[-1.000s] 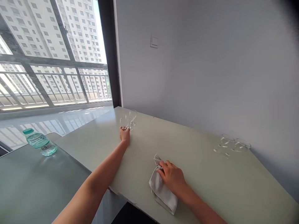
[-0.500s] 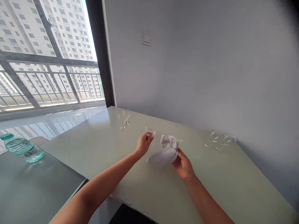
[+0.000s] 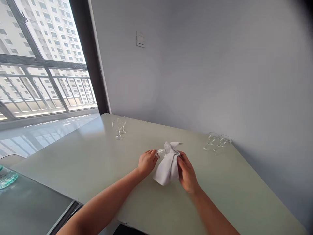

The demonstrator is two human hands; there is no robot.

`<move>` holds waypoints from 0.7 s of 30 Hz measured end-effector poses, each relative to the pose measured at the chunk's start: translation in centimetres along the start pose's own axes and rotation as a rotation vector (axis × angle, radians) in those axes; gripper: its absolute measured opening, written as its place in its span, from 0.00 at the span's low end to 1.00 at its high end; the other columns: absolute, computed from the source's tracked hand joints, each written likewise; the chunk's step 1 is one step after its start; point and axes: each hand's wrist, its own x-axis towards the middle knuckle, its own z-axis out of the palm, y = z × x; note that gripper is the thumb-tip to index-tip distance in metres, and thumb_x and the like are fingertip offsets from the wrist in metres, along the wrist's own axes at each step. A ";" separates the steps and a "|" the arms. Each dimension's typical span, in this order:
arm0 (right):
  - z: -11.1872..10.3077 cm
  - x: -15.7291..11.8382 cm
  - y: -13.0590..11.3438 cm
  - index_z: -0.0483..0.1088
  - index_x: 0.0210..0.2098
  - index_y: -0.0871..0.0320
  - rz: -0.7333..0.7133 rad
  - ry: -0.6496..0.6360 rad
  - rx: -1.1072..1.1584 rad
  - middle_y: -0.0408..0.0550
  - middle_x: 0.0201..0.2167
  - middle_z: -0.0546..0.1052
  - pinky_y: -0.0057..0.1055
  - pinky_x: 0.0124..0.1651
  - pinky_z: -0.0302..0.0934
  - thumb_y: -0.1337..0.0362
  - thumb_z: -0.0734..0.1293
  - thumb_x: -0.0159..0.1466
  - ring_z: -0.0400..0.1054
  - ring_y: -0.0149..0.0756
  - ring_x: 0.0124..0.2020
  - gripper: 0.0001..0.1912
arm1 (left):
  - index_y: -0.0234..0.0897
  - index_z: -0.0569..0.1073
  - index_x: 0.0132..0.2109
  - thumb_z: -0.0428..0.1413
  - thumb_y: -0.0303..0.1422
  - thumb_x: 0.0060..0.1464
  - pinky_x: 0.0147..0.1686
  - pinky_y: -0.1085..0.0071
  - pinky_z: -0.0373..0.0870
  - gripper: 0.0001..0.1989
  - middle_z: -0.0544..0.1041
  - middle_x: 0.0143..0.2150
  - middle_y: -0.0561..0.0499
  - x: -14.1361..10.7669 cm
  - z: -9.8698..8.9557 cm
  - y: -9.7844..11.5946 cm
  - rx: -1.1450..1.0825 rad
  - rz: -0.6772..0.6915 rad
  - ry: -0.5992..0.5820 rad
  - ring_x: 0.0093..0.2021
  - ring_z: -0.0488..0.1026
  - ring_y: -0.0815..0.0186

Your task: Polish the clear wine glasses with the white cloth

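My left hand (image 3: 147, 162) is closed on the stem end of a clear glass (image 3: 160, 152), which is tipped on its side with its bowl toward the right. A white cloth (image 3: 168, 164) covers the bowl end and hangs down in folds between my hands. My right hand (image 3: 187, 171) grips the cloth from the right side, its fingers partly hidden behind the fabric. The glass's rim is hidden by the cloth. Both hands are above the pale table (image 3: 137, 202).
Two stemmed glasses (image 3: 119, 129) stand at the table's back left. More glasses (image 3: 213, 138) stand at the back right near the wall (image 3: 207, 65). A plastic bottle (image 3: 7, 178) lies at the left edge, on a darker table (image 3: 29, 202).
The glass has gone from upright to tipped sideways, and its bowl has met the cloth. My hands are closer together. The view has turned right, so the bottle is mostly cut off.
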 end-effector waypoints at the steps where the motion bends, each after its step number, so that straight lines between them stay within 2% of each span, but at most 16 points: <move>1: 0.2 -0.2 0.2 0.63 0.46 0.52 -0.030 -0.020 -0.077 0.44 0.33 0.71 0.27 0.29 0.59 0.56 0.62 0.59 0.64 0.32 0.30 0.16 | 0.40 0.69 0.37 0.47 0.34 0.56 0.29 0.72 0.58 0.07 0.74 0.32 0.50 0.0 0.0 0.0 0.014 0.025 0.007 0.34 0.70 0.65; 4: 0.4 -0.4 0.8 0.63 0.49 0.54 -0.148 -0.039 -0.318 0.47 0.35 0.70 0.29 0.36 0.61 0.59 0.61 0.60 0.64 0.33 0.34 0.17 | 0.41 0.69 0.37 0.48 0.34 0.56 0.28 0.72 0.58 0.06 0.74 0.32 0.50 -0.1 0.0 -0.2 0.056 0.045 0.008 0.34 0.70 0.64; 8: 0.0 -0.2 1.4 0.70 0.43 0.56 -0.332 -0.053 -0.653 0.51 0.38 0.67 0.29 0.32 0.60 0.63 0.59 0.59 0.62 0.34 0.33 0.14 | 0.40 0.69 0.36 0.48 0.34 0.55 0.28 0.72 0.58 0.06 0.74 0.32 0.50 -0.2 -0.2 -0.3 0.081 0.036 -0.031 0.33 0.70 0.64; 10: 0.0 -0.2 1.4 0.71 0.43 0.55 -0.394 -0.088 -0.697 0.53 0.43 0.65 0.29 0.31 0.60 0.63 0.59 0.59 0.62 0.35 0.34 0.15 | 0.40 0.69 0.35 0.48 0.33 0.55 0.28 0.72 0.58 0.06 0.74 0.32 0.50 -0.2 -0.3 -0.3 0.087 0.041 -0.051 0.33 0.70 0.65; 12: -0.1 -0.1 1.4 0.71 0.43 0.54 -0.356 -0.157 -0.654 0.53 0.44 0.66 0.28 0.29 0.60 0.63 0.60 0.59 0.62 0.32 0.31 0.15 | 0.40 0.70 0.36 0.48 0.33 0.56 0.29 0.72 0.59 0.06 0.74 0.32 0.49 -0.1 -0.4 -0.5 0.107 0.057 -0.050 0.34 0.69 0.65; 15: -0.5 0.3 1.6 0.73 0.35 0.57 -0.176 -0.173 -0.500 0.47 0.31 0.70 0.26 0.25 0.56 0.62 0.60 0.58 0.59 0.28 0.23 0.12 | 0.40 0.69 0.40 0.47 0.32 0.56 0.32 0.71 0.60 0.08 0.73 0.33 0.48 0.2 -0.5 -1.0 0.159 0.108 0.002 0.36 0.68 0.64; 18: -1.2 0.8 2.0 0.70 0.23 0.59 -0.046 -0.007 -0.318 0.40 0.18 0.64 0.26 0.24 0.51 0.62 0.61 0.55 0.55 0.28 0.21 0.09 | 0.40 0.69 0.43 0.44 0.33 0.58 0.35 0.69 0.61 0.10 0.73 0.33 0.47 0.5 -0.7 -1.3 0.197 0.147 0.055 0.37 0.66 0.63; 21: -1.6 1.0 2.1 0.65 0.18 0.59 -0.030 0.089 -0.249 0.39 0.15 0.61 0.26 0.24 0.48 0.61 0.62 0.54 0.53 0.28 0.20 0.11 | 0.40 0.69 0.44 0.43 0.33 0.59 0.36 0.70 0.61 0.12 0.72 0.33 0.47 0.6 -1.0 -1.5 0.214 0.148 0.070 0.36 0.66 0.63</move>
